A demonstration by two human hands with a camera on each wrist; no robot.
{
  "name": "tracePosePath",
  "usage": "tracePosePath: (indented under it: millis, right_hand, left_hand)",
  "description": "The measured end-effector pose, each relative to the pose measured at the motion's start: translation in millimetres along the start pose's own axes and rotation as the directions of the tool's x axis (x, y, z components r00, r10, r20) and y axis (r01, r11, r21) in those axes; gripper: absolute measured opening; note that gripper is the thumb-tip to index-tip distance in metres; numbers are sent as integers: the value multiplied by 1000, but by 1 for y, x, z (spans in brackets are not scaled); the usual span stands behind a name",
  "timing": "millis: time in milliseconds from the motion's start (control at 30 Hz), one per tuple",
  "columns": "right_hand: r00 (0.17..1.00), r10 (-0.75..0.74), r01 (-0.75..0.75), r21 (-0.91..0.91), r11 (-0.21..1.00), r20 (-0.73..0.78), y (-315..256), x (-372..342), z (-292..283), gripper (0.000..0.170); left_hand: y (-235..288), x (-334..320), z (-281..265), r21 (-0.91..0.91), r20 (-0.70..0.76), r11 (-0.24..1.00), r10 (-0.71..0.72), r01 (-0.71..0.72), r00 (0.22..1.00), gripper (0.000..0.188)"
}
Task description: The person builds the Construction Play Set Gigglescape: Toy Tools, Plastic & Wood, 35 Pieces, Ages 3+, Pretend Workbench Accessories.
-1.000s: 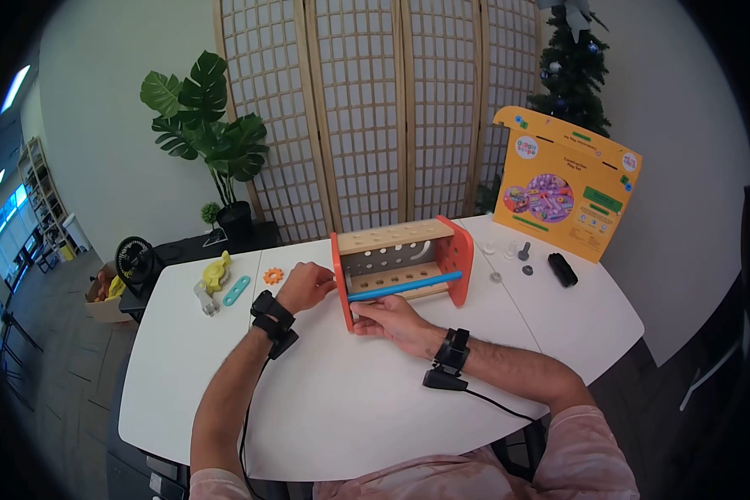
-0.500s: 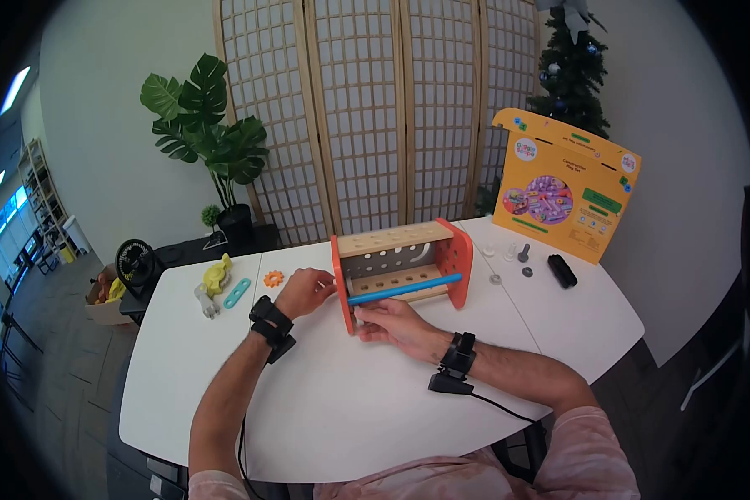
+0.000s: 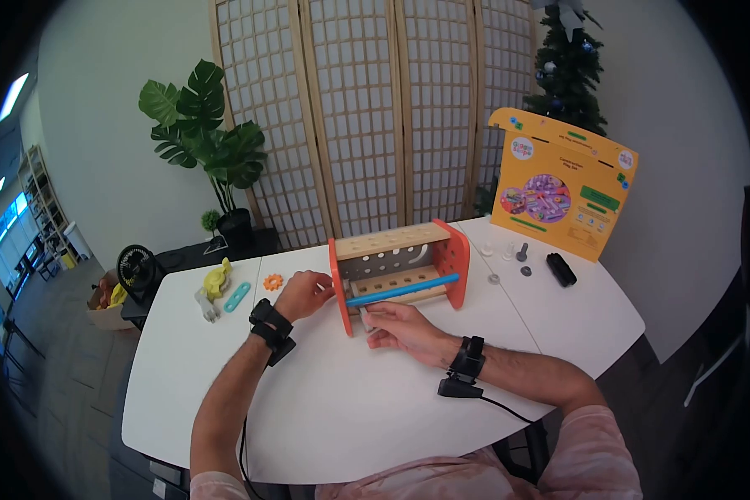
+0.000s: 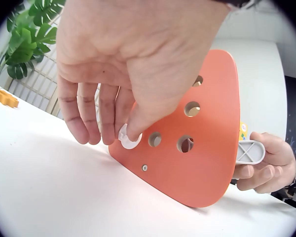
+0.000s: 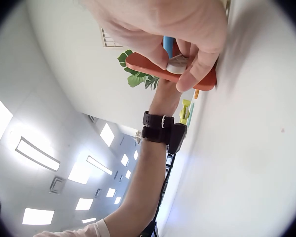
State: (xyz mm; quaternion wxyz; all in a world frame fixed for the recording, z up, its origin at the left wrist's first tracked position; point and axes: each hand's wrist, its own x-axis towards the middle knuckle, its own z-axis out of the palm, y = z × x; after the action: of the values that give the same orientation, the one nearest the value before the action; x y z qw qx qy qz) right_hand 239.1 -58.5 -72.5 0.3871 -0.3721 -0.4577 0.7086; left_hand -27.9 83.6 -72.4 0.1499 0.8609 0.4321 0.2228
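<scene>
A toy workbench frame with red-orange side panels [image 3: 339, 287], wooden shelves [image 3: 392, 239] and a blue bar [image 3: 408, 290] stands on the table. My left hand [image 3: 302, 293] is at the outer face of the left panel. Its thumb and forefinger pinch a white round plastic piece [image 4: 130, 140] against that panel, beside several holes. In front of the frame, below the blue bar, my right hand [image 3: 410, 332] grips a grey plastic toy tool [image 4: 250, 152] with a rounded end and X-shaped ribs. The tool's far part is hidden in the right fingers.
Left on the table are an orange gear [image 3: 272, 282], a teal strip with holes [image 3: 237, 297], a yellow piece [image 3: 217, 279] and a grey piece [image 3: 206, 307]. Right are a grey bolt [image 3: 522, 252], small round pieces, a black object [image 3: 561, 270] and a yellow box [image 3: 567, 183].
My right hand has drawn back a little to the right from the left panel, and the grey tool now shows in it. The left hand stays at the panel.
</scene>
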Motion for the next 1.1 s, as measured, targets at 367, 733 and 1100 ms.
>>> tracePosePath:
  millis: [367, 733, 1100]
  right_hand:
    - [1000, -19, 18, -35, 999, -13, -1, 22, 6, 28]
    - [1000, -13, 13, 2, 1000, -26, -2, 23, 6, 27]
    - [1000, -13, 13, 3, 1000, 25, 4, 17, 13, 35]
  left_hand:
    - [-13, 4, 3, -19, -14, 998, 63, -63, 998, 22]
    - [5, -2, -2, 126, -39, 990, 64, -59, 997, 19]
    - [-7, -2, 4, 36, -66, 999, 38, -36, 997, 22]
